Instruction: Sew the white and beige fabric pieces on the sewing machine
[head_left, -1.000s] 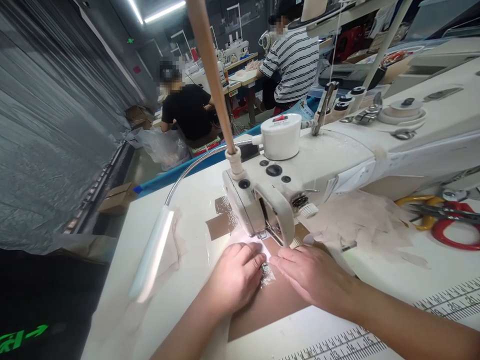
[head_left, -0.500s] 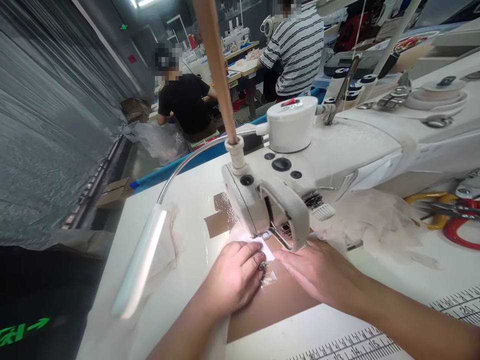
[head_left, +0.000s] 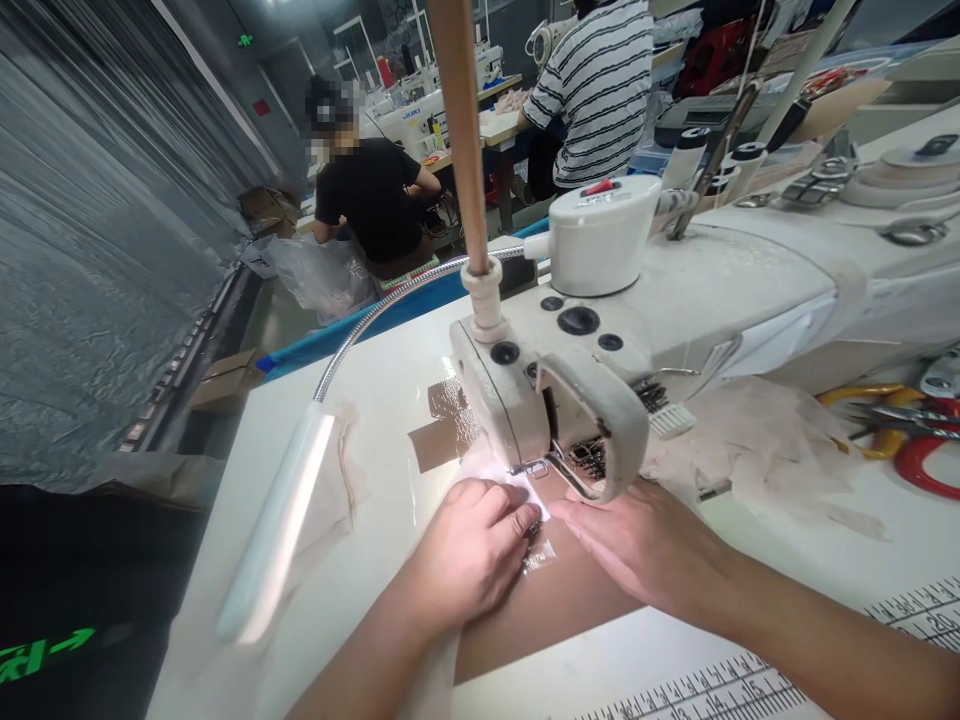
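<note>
A white sewing machine head stands over brown material on the table. Just in front of the needle area, my left hand has its fingers bent together on a small white piece of fabric. What its fingertips pinch is largely hidden. My right hand lies on the right side of the brown material, its thumb by the white fabric's edge and its other fingers hidden behind the machine's guard. A clear shiny patch lies between the hands.
A lit lamp on a bent metal neck hangs at the left. Sheer fabric and red-handled scissors lie at the right. A printed ruler runs along the front. Two people sit at machines in the background.
The view has shifted slightly, so the machine appears a little further right. My left hand's fingers are drawn closer together, its thumb further right. My right hand has barely moved.
</note>
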